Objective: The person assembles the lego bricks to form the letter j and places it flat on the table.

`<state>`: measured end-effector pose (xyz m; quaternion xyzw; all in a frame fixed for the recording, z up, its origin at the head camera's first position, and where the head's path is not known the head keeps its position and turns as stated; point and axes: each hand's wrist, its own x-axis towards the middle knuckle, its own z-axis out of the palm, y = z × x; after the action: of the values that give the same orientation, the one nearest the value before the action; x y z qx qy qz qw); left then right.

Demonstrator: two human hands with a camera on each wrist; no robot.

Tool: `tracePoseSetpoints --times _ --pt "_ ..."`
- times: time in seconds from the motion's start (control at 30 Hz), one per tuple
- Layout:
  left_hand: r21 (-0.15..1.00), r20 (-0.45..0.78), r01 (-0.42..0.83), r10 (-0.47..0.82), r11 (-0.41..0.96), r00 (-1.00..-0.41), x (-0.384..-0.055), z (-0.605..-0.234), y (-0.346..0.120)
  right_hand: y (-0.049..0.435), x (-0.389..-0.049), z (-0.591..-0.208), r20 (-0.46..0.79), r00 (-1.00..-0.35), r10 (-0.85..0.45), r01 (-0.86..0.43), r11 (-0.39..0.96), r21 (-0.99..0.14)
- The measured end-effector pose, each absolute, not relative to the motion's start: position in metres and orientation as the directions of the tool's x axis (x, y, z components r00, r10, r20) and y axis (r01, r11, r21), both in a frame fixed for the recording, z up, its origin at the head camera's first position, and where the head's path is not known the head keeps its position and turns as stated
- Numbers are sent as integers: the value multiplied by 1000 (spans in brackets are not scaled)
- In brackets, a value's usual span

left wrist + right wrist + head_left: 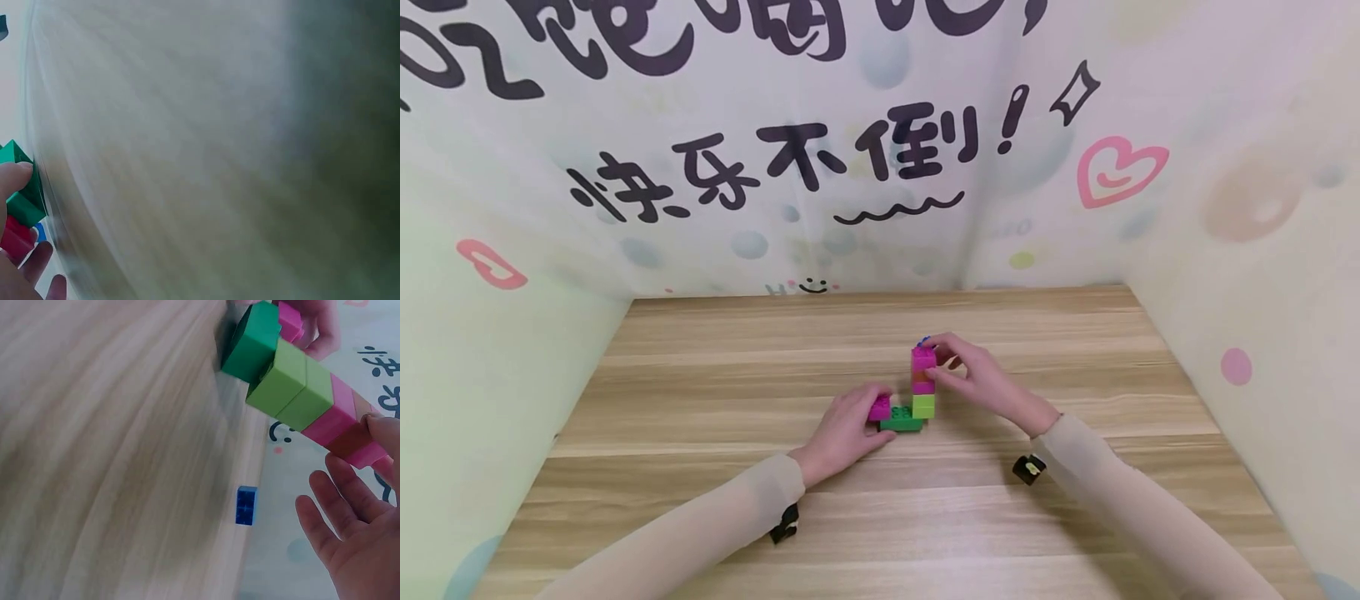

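A toy brick structure stands on the table, with a green brick (901, 423) at its base. A pink brick (880, 407) sits on the green brick's left end. On its right end rises a tower of light green bricks (294, 387), then pink bricks (923, 358) with a brown-orange one (351, 440) between them. My left hand (844, 427) holds the base, thumb against the green brick and fingers around the pink one. At the tower's upper part my right hand (983, 382) pinches the bricks, thumb on the brown-orange one and the other fingers spread.
A loose blue brick (246, 505) lies on the wood-grain table (760, 342) behind the tower. Printed cloth walls (880, 250) border the table's back and sides. A black wrist device (1028, 469) hangs under the right sleeve, another (785, 525) under the left.
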<state>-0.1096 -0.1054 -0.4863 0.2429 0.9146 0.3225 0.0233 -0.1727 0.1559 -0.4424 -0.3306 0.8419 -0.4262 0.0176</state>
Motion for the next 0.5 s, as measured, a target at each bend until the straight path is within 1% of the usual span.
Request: tracePoseSetpoints --times 0.2,0.5 --pt "588 79 396 437 705 -896 -107 -484 -105 156 -181 -450 159 -825 -543 -448 455 -770" --pt "546 94 422 448 724 -889 -97 -482 -105 159 -184 -462 84 -832 -548 -404 496 -768"
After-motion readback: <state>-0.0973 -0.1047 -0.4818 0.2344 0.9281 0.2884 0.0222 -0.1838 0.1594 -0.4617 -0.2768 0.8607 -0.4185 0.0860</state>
